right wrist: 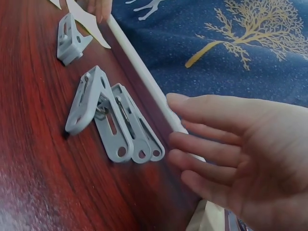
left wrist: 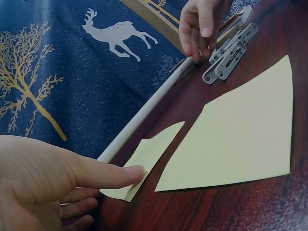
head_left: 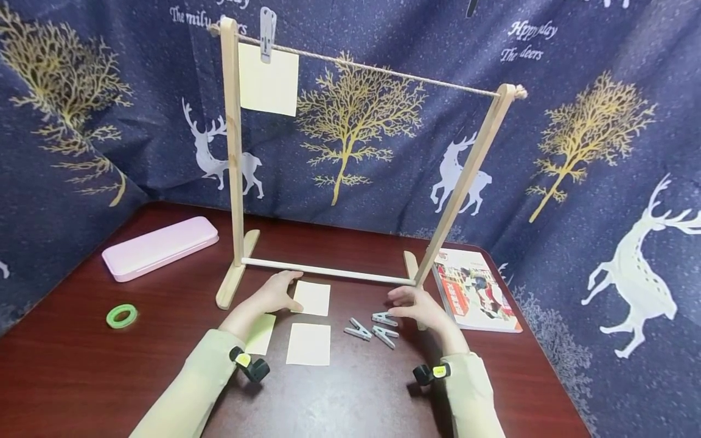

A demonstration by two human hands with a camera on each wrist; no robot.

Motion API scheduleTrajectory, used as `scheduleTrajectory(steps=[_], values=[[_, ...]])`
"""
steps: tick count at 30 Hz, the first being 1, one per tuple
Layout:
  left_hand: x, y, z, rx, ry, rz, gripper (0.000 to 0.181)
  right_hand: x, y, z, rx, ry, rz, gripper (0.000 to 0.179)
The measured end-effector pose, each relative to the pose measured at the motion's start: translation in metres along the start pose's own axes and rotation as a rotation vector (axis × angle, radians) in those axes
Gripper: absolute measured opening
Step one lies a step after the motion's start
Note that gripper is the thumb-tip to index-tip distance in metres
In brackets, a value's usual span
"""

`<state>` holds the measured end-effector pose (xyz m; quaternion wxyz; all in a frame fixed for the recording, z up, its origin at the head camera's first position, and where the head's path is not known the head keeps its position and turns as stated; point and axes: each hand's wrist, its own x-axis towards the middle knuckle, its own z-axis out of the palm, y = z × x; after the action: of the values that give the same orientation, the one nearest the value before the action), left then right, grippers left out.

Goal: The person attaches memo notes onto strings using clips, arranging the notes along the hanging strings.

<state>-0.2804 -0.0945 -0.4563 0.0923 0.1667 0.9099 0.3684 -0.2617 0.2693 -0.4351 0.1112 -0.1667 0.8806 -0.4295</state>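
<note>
My left hand (head_left: 274, 293) reaches to the left edge of the far pale yellow sticky note (head_left: 313, 298). In the left wrist view its thumb (left wrist: 118, 176) lies over this note's edge, with the other fingers lower and partly hidden. A second note (head_left: 309, 344) lies nearer on the table, and a third (head_left: 261, 334) is partly covered by my left wrist. My right hand (head_left: 418, 305) hovers beside several grey clothespins (head_left: 385, 336), its fingers loosely bent with nothing between them. In the right wrist view, the clothespins (right wrist: 111, 126) lie left of the fingertips.
A wooden frame (head_left: 234, 152) with a string (head_left: 383, 70) stands behind my hands. At the string's left end a grey clothespin (head_left: 266, 36) holds a note (head_left: 268, 82). A pink case (head_left: 161, 246) and green tape roll (head_left: 122, 316) lie left, a booklet (head_left: 475, 291) right.
</note>
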Motion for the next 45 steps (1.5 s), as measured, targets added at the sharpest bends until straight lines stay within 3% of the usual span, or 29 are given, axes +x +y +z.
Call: scheduleTrajectory(steps=[17, 22, 29, 37, 42, 45], values=[[-0.001, 0.003, 0.0, 0.067, 0.022, 0.028, 0.081, 0.0, -0.008, -0.003, -0.117, -0.107, 0.034, 0.044], [0.0, 0.005, 0.002, 0.082, 0.03, 0.055, 0.078, -0.001, -0.006, -0.004, -0.119, -0.114, 0.033, 0.044], [0.001, 0.006, 0.003, 0.073, 0.066, 0.038, 0.08, -0.002, -0.002, -0.003, -0.096, -0.111, 0.031, 0.044], [0.001, 0.006, 0.006, -0.044, 0.118, -0.003, 0.087, -0.001, 0.004, -0.001, -0.113, -0.109, 0.047, 0.043], [0.001, 0.005, 0.007, -0.13, 0.099, -0.043, 0.098, 0.0, 0.005, 0.0, -0.123, -0.09, 0.053, 0.036], [0.002, 0.006, 0.005, -0.165, 0.081, -0.071, 0.094, 0.001, 0.006, -0.001, -0.127, -0.08, 0.063, 0.033]])
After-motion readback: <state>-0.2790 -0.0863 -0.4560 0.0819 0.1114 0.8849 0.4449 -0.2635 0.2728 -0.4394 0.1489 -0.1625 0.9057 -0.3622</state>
